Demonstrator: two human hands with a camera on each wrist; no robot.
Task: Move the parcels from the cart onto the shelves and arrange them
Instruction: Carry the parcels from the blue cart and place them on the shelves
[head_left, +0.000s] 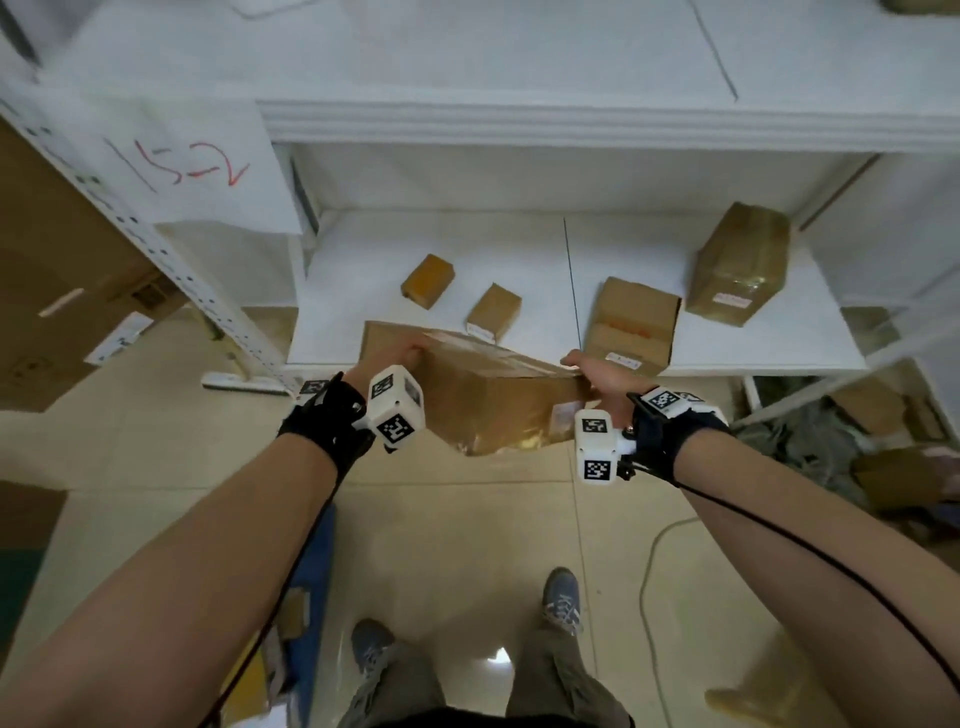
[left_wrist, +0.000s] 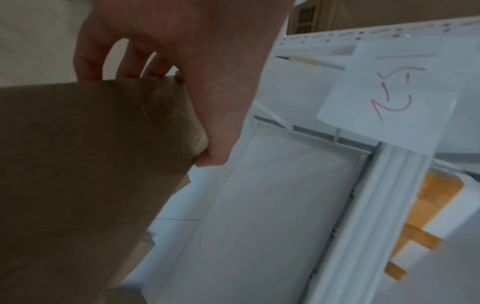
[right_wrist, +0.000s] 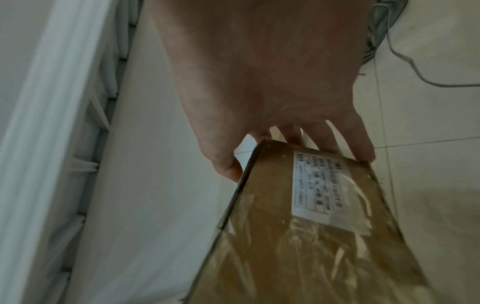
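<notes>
Parcel (head_left: 498, 395), a long brown cardboard box wrapped in clear tape, sits at the centre of the head view, held in the air between two bare hands. Its far edge reaches over the front lip of the lower shelf (head_left: 363, 244); the rest hangs above the tiled floor (head_left: 467, 519). The left hand (head_left: 392, 356) grips the box's left end, and the left wrist view shows the thumb on one face and the fingers (left_wrist: 85, 61) curled over the far edge. The right hand (head_left: 597, 371) grips the right end; in the right wrist view its fingers (right_wrist: 363, 142) wrap over the end edge next to a white shipping label (right_wrist: 318, 187).

Four more brown parcels lie on the white shelf beyond the held box. A small box (head_left: 428, 280) is left of centre, a second small box (head_left: 494, 310) lies just to its right, a medium box (head_left: 634, 325) is right of centre near the front edge, and a tall taped box (head_left: 740, 265) leans at the far right. A paper sign (head_left: 192, 161) with red handwriting hangs on the shelf's perforated upright in the upper left of the frame. The person's grey shoes (head_left: 563, 597) show at the bottom.
</notes>
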